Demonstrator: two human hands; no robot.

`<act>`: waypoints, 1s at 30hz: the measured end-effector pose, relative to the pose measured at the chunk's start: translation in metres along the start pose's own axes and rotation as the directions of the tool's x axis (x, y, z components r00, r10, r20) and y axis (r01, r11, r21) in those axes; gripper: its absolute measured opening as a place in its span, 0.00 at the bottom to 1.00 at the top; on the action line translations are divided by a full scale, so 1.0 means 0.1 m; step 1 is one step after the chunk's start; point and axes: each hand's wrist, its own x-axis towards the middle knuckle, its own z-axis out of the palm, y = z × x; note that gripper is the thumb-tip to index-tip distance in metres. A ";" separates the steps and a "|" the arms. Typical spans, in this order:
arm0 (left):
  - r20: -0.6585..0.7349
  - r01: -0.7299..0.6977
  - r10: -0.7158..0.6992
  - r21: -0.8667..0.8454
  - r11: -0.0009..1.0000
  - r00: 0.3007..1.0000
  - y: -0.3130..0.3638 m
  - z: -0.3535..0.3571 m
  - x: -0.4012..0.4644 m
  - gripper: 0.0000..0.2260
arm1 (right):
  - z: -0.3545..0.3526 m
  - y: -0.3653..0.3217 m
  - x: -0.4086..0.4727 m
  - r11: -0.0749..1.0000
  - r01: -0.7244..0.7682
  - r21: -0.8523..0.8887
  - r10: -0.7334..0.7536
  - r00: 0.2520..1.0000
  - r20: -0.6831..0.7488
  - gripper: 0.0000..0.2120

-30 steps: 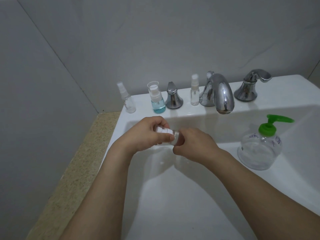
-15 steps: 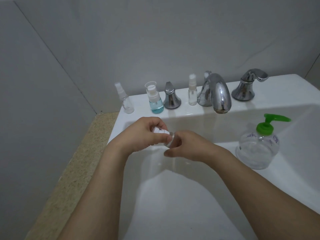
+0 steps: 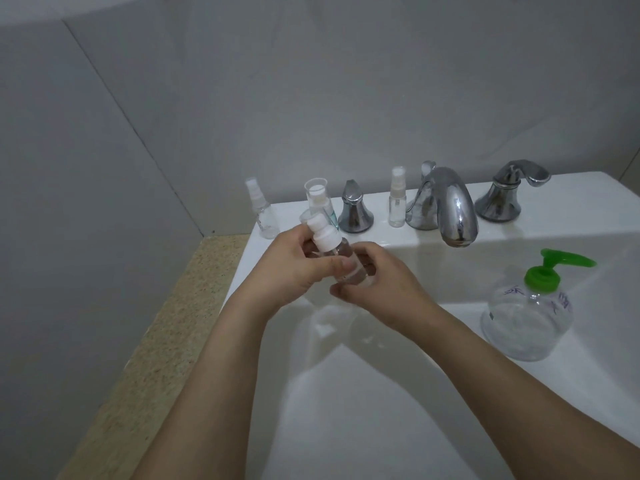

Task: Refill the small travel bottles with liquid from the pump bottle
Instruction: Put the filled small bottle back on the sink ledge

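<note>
left hand [image 3: 294,265]: fingers curled, gripping | right hand [image 3: 377,282]: fingers curled, gripping | hands touching

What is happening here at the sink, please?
A person holds a small spray bottle in both hands over the sink: left hand near its white cap, right hand at its base. Three more small bottles stand along the back ledge. The green pump bottle stands untouched to the right.
</note>
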 end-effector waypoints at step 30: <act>-0.673 0.133 0.126 0.319 0.938 0.729 -0.20 0.23 0.17 0.11 | 0.17 -0.01 -0.06 0.849 0.194 -0.492 -0.303 0.941 -0.152 0.41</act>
